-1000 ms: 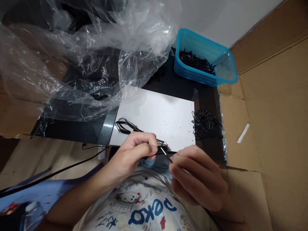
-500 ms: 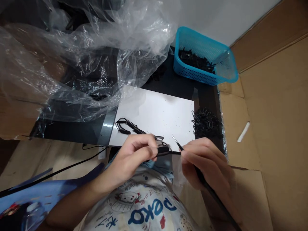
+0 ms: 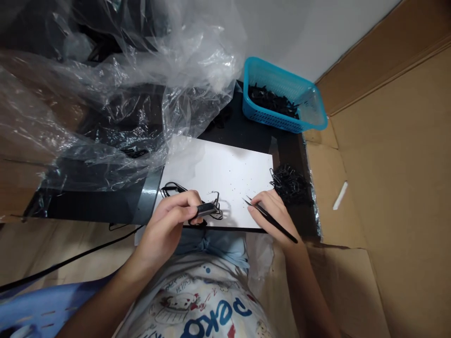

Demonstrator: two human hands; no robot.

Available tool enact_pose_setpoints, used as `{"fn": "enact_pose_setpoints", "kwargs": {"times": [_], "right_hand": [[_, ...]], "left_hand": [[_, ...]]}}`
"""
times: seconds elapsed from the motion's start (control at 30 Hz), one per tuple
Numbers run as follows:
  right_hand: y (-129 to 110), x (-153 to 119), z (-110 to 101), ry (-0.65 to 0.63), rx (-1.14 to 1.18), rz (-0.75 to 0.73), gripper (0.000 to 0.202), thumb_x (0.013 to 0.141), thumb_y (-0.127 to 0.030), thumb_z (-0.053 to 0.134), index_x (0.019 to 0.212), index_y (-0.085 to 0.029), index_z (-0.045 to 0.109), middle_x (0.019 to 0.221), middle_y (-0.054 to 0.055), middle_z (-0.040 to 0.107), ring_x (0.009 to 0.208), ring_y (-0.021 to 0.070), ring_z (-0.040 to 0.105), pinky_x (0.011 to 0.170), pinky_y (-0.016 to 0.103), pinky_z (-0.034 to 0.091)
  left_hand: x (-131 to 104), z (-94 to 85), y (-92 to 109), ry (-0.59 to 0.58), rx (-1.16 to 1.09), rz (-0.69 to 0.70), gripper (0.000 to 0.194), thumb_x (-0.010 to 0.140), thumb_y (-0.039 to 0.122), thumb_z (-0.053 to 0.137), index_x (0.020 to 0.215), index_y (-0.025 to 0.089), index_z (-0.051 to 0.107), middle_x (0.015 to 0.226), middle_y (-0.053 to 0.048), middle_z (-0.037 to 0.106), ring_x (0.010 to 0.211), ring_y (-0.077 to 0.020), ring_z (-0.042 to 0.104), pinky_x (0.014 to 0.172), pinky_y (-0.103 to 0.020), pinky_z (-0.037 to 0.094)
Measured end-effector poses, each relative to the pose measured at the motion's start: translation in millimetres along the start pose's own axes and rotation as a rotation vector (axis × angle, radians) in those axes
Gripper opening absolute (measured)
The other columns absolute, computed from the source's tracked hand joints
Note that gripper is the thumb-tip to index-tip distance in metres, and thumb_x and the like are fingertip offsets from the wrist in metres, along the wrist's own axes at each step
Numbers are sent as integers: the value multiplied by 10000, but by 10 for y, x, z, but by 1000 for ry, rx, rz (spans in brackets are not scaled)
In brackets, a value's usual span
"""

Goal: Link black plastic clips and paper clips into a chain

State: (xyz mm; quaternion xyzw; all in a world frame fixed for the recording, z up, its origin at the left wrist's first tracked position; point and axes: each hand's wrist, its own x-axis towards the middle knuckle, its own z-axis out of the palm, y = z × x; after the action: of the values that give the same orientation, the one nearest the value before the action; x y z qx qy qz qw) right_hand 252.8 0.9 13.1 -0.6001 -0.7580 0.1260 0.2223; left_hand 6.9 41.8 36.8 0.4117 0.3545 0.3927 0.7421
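Note:
Over the lower edge of a white sheet (image 3: 211, 164), my left hand (image 3: 172, 216) pinches a small black part (image 3: 206, 209) with thin black loops hanging at its far end. To its right, my right hand (image 3: 273, 213) holds black tweezers (image 3: 275, 223), their tips slightly apart just above the paper. A thin black cord (image 3: 171, 188) lies behind my left hand on the sheet. Tiny dark specks dot the paper. Beside the sheet's right edge sits a tangled pile of black wire clips (image 3: 292, 185).
A blue basket (image 3: 282, 123) holding black pieces stands at the back right of the dark table. Crumpled clear plastic (image 3: 123, 89) covers the left and back. Cardboard (image 3: 394, 164) borders the right side. A blue plastic basket (image 3: 59, 303) is at lower left.
The tweezers have turned in my right hand and now point up-left over the paper. My hands are farther apart, and the black part in my left hand is tilted upward. The camera view has shifted.

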Motion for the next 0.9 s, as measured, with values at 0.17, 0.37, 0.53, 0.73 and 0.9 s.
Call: {"fn": "enact_pose_setpoints", "kwargs": {"times": [0.17,0.37,0.53,0.73,0.9], "right_hand": [[87,-90,-88,-18,204,293,146,880,-294,533,768,-206,565,734,3,578,692,157,569,631,260,448],[134,-173,-88,-27,159,327,111,857,-311,541,813,-220,588,787,18,586,745,181,570,704,291,466],[15,-196,-107,32,143,132,30,843,-212,555,821,-221,575,743,2,584,695,168,559,637,287,449],[-242,-177,-119,95,82,-119,54,856,-153,557,868,-201,536,754,9,587,746,174,523,699,321,437],[-338,-162,-186,62,54,-188,57,855,-149,547,858,-197,516,751,15,588,753,181,514,702,341,417]], "left_hand": [[32,41,-26,-41,-38,-5,231,773,255,530,565,157,510,568,2,466,574,-131,414,561,-272,290],[77,38,-64,-92,-39,26,243,796,257,517,575,155,509,581,7,478,574,-123,418,560,-277,286],[84,83,-60,-115,183,82,250,849,222,488,606,164,474,603,21,465,591,-117,420,566,-267,298],[180,291,-46,-174,738,372,181,846,141,477,667,149,503,636,24,486,603,-111,443,613,-269,306],[341,383,-137,-224,1048,384,163,798,168,479,644,143,525,615,21,491,565,-118,431,609,-295,274]]}}
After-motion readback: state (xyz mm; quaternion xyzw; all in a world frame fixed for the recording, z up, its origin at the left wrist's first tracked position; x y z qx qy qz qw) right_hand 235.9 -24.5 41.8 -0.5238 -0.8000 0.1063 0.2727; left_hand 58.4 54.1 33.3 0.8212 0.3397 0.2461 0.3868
